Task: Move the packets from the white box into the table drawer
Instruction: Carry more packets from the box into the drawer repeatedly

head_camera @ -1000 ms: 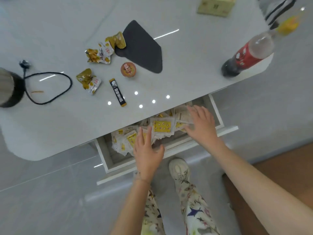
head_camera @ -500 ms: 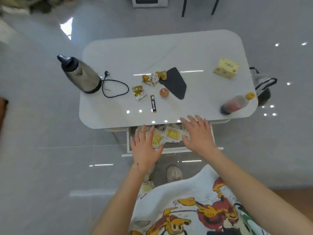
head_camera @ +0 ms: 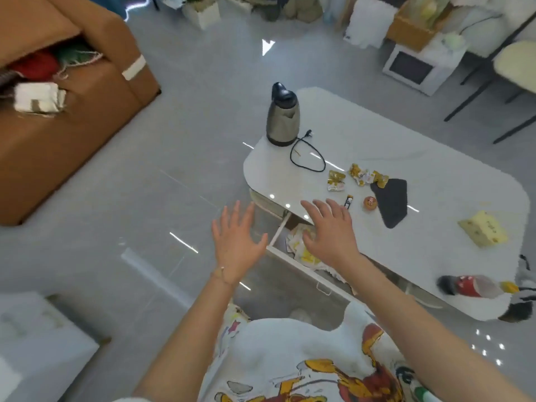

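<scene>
Both hands have lifted off the packets point(head_camera: 301, 248) in the drawer point(head_camera: 278, 230); left hand point(head_camera: 236, 242) and right hand point(head_camera: 329, 232) spread wide, empty. No writing readable.

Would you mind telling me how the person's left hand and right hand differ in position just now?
The left hand hangs over bare floor, clear of the drawer; the right hand hovers over the open drawer and its packets. The left hand sits beside the table; the right overlaps its edge. Both are open, fingers spread, holding nothing.
</scene>
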Available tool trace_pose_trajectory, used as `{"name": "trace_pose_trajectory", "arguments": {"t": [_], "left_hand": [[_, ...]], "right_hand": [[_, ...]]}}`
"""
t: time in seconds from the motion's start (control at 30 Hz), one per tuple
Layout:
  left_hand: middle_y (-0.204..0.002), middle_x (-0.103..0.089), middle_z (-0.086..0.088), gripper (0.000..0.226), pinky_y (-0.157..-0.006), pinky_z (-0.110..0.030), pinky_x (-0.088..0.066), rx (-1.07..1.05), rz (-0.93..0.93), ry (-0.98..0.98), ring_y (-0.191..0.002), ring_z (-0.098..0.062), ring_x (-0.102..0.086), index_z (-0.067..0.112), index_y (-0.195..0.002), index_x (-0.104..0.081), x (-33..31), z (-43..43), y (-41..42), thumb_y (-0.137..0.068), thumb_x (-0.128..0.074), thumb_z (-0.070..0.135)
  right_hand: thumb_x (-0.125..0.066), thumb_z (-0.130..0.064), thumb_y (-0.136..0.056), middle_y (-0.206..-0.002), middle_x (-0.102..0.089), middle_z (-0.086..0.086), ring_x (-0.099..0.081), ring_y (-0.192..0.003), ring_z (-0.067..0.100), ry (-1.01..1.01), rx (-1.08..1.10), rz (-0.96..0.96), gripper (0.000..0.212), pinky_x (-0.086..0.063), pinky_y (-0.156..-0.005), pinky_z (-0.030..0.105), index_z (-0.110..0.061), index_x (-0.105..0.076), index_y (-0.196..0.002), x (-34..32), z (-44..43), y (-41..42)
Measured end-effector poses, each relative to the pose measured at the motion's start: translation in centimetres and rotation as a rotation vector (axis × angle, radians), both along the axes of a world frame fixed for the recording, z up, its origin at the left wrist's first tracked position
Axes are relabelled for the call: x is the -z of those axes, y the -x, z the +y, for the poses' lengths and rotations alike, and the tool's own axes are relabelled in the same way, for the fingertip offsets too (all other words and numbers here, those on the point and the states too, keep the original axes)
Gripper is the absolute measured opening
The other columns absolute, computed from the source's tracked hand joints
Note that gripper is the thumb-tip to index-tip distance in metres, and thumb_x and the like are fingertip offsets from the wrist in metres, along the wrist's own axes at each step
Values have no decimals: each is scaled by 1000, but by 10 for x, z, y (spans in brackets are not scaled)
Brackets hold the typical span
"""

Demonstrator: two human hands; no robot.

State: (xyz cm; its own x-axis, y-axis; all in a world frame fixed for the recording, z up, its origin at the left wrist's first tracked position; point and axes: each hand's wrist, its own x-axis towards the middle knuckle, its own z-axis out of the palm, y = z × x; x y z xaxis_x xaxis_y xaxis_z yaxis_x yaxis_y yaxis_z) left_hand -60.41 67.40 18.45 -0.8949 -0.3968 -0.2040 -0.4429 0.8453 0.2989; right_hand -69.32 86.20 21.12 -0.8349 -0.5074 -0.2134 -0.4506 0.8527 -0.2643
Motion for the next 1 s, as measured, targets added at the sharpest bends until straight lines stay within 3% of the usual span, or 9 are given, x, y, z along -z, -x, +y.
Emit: {"name": "trace_pose_trajectory", "arguments": {"t": [0.1, 0.23, 0.37, 0.47, 0.63, 0.77, 1.0], "left_hand": [[-158, -24, -4, 80, -115, -52, -15, -121, 15, -9, -145, -32, -17, 32, -149, -27, -5, -50, -22, -74, -41, 57], [-158, -24, -5, 81, -114, -51, -13, -244, 0, -10, -145, -33, -16, 30, -150, -26, -12, -125, -60, -74, -41, 56], [-158, -23, -6, 80, -114, -52, -13, -381, 19, -8, -144, -34, -16, 30, -150, -26, -19, -205, -105, -75, -39, 56], [-158, -21, -5, 80, -115, -51, -12, -479, 29, -12, -145, -33, -14, 31, -150, -24, -24, -259, -141, -76, -35, 57], [-160, -16, -2, 74, -117, -51, -9, -658, 50, -29, -146, -30, -9, 32, -151, -20, -23, -333, -195, -87, -51, 53], [-160, -13, -1, 74, -118, -49, -5, -810, 58, -73, -147, -29, -4, 33, -152, -16, -23, -377, -232, -89, -51, 51], [-156, -26, -1, 72, -118, -48, -8, -1081, 6, -90, -146, -31, -11, 31, -151, -19, -18, -447, -292, -89, -48, 53]], "right_hand": [[-48, -35, -86, -147, -38, 0, -24, -140, 31, 10, -109, 11, 64, -14, -116, 47, -27, -31, -146, -5, -63, -6], [-33, -42, -77, -141, -45, 1, -33, -135, 32, 10, -217, 25, 68, -21, -113, 48, -24, -39, -143, -7, -155, -23], [-50, -36, -84, -142, -44, 2, -33, -134, 30, -2, -352, 24, 64, -17, -112, 42, -24, -36, -145, -7, -250, -49], [-48, -36, -85, -142, -45, 3, -35, -133, 31, 6, -448, 22, 63, -22, -111, 43, -24, -35, -145, -9, -317, -71], [-48, -39, -83, -141, -47, 3, -36, -132, 31, 11, -598, 19, 65, -24, -112, 45, -24, -36, -145, -9, -416, -102], [-53, -38, -85, -140, -48, 2, -38, -132, 30, 9, -758, 0, 65, -23, -112, 44, -25, -33, -147, -7, -489, -129], [-51, -36, -89, -140, -46, 1, -35, -133, 26, -8, -1056, -27, 66, -18, -114, 41, -27, -25, -149, -3, -621, -186]]}}
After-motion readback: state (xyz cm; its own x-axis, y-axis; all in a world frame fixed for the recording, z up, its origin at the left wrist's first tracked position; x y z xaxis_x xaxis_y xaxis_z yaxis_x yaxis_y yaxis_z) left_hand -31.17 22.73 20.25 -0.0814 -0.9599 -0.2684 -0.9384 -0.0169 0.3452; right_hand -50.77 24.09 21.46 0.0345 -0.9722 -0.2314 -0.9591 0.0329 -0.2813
